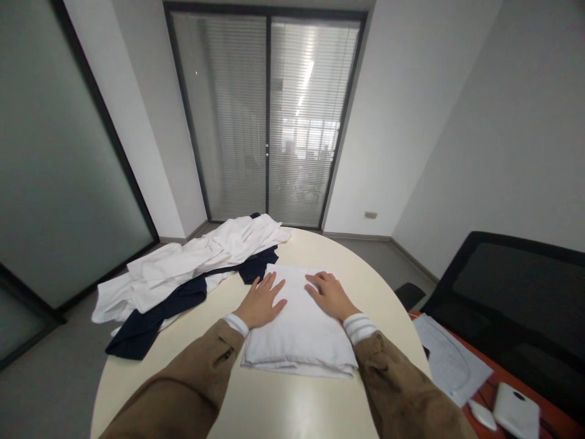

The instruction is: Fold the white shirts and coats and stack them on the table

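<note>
On the round cream tabletop [320,253], the left hand [260,300] and right hand [329,296] lie spread flat, fingers apart, along the sides of a folded white cloth [297,332]; even, light palm pressure best suits its layers.

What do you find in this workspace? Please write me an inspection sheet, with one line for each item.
Surface: round cream table, its edge curving away on both sides.
Job's things: folded white garment, lying flat on the table.
Hands: left hand and right hand rest palm down on the folded garment.
Clutter: crumpled white garment and navy garment, heaped together and hanging over the table's left edge.
Cables: thin dark cable on an orange desk.
Surroundings: papers, white computer mouse and white device on the desk; black mesh office chair; glass door with blinds.
</note>
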`<state>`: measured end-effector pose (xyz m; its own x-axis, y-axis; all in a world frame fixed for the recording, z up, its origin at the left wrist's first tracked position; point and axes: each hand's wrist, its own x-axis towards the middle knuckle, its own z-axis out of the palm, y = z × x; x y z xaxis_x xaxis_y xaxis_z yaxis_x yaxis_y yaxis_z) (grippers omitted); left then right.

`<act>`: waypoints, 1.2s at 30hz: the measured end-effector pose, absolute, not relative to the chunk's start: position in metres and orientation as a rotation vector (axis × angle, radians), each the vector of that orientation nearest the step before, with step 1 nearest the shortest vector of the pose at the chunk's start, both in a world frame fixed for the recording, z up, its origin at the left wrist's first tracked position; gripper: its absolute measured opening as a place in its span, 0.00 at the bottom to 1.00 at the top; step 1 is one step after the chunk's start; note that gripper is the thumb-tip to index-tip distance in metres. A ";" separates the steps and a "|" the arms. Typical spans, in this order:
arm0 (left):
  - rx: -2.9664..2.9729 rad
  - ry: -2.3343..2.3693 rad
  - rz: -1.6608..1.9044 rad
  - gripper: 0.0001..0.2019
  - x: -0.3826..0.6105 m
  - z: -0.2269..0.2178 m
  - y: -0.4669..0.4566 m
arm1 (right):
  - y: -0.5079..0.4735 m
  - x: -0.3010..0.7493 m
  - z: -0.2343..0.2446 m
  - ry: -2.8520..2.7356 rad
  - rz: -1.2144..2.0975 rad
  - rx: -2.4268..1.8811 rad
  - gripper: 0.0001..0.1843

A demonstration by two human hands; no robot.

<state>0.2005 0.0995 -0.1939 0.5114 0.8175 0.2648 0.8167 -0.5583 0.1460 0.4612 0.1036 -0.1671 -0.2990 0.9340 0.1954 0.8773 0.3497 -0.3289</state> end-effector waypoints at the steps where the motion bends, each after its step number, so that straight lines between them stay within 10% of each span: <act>1: 2.721 1.505 0.483 0.29 0.201 -0.195 0.098 | 0.108 0.463 -0.171 -2.186 0.184 -1.702 0.30; 13: 2.516 1.725 0.680 0.27 0.191 -0.205 0.104 | 0.143 0.487 -0.205 -1.729 0.455 -1.349 0.24; 25: 1.748 1.342 1.155 0.47 0.192 -0.200 0.112 | 0.117 0.478 -0.162 -0.997 1.145 -0.815 0.48; 36: 1.334 0.988 1.339 0.26 0.198 -0.197 0.109 | 0.111 0.475 -0.167 -1.041 1.433 -0.835 0.31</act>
